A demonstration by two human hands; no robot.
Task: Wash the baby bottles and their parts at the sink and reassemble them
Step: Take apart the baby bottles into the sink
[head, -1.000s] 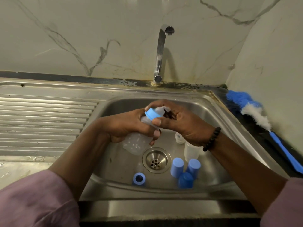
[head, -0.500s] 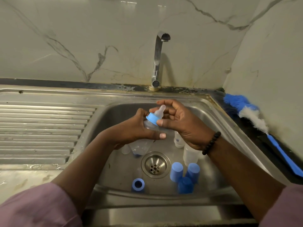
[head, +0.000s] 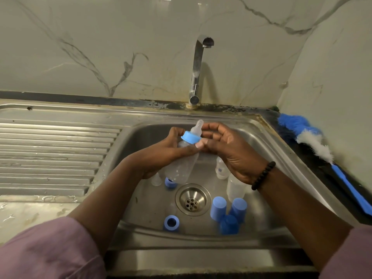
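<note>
Clear plastic baby bottle point(head: 182, 168) with blue screw collar point(head: 191, 137) and translucent silicone teat point(head: 196, 127), held tilted over the stainless steel sink basin point(head: 141, 137), teat end up and away, base down toward the drain. Gripped round the upper body by the left hand point(head: 161, 156), fingers wrapped just under the collar, probably to keep the body from turning. Met at the collar by the right hand point(head: 227, 148), fingers loosely curled, thumb and fingertips at the collar's near edge beside the teat; whether truly pinching or only touching cannot be told. Most likely a collar being screwed on, or checked for tightness, over the basin so drips fall in. Below the right hand, two more clear bottle bodies point(head: 234, 187) standing upright, uncollared. Nearer the wrist, three blue plastic caps point(head: 228, 215) clustered mouth down, presumably draining. Below the left hand, a blue collar ring point(head: 170, 182) and a small clear teat point(head: 156, 179); nearer the body, another blue ring point(head: 171, 222) beside the round steel drain strainer point(head: 192, 199). Beyond both hands, chrome tap point(head: 198, 67), not running. Out past the right hand, blue and white bottle brush point(head: 322, 154) lying on the dark counter, within reach.
</note>
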